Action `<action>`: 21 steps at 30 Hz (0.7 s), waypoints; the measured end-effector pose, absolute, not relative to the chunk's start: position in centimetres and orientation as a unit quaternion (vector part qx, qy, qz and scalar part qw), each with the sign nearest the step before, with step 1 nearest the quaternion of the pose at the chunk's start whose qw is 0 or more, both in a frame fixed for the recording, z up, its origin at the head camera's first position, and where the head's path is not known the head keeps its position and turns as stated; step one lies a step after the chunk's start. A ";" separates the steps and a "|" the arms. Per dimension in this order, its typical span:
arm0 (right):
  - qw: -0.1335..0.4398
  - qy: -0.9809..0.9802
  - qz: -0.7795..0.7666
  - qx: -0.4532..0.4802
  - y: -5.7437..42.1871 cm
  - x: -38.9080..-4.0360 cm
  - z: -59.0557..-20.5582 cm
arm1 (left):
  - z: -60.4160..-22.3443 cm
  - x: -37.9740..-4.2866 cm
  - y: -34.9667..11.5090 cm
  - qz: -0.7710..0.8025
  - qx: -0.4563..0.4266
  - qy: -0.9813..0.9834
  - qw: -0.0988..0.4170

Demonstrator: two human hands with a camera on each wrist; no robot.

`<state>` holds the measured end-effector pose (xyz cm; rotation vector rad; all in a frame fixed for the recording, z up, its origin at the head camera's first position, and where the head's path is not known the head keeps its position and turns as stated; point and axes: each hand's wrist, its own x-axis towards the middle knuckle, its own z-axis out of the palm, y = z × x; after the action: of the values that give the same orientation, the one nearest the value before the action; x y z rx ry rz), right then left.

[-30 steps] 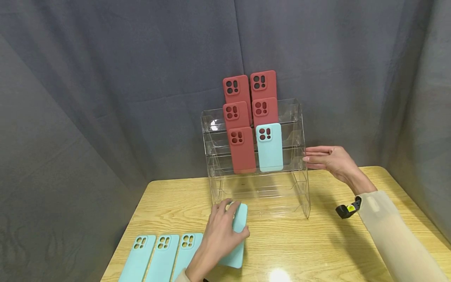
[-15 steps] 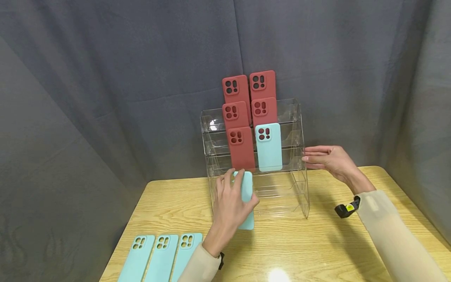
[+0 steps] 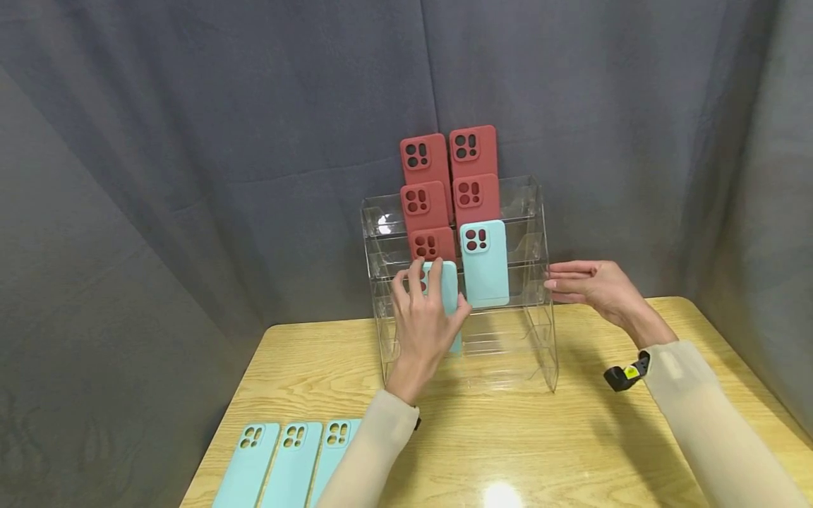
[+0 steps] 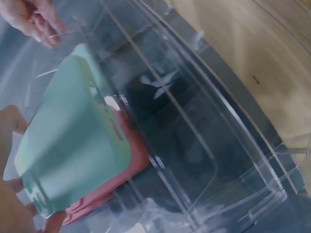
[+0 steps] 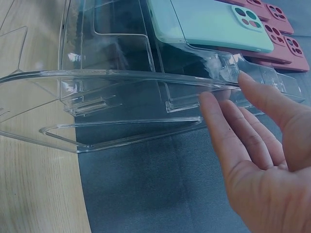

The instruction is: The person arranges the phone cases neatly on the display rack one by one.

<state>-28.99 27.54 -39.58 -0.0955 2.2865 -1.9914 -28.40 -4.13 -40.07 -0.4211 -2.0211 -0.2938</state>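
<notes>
In the head view my left hand [image 3: 424,317] holds a mint-green phone case [image 3: 449,282] by its long edges, thumb on the right side and fingers over its top. The case is upright at the front of a clear acrylic display rack [image 3: 508,346], overlapping a lower red phone case [image 3: 432,242]. My hand hides much of its left side. Beside it another mint case [image 3: 485,264] stands in the rack. My right hand [image 3: 593,288] touches the rack's right side panel. In the right wrist view its fingers [image 5: 228,141] are fairly straight, with the thumb at the panel's edge.
Several red phone cases [image 3: 473,152] stand in the rack's upper tiers. Three mint cases [image 3: 293,458] lie in a row on the wooden table [image 3: 508,437] at the front left, the third partly under my left sleeve. Grey curtains [image 3: 305,141] surround the table.
My left hand has lifted the mint case from near the table up and forward to the rack, now in front of the lower-left red case. My right hand stays at the rack's side.
</notes>
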 end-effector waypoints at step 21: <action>0.053 0.754 -0.654 -0.039 27.8 -29.3 -39.7 | -44.4 -31.7 -2.5 -0.098 -0.151 -0.827 0.533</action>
<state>-29.34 27.84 -39.75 -0.1196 2.2913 -1.9885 -31.66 -2.52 -44.42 -0.3596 -1.9701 -0.2327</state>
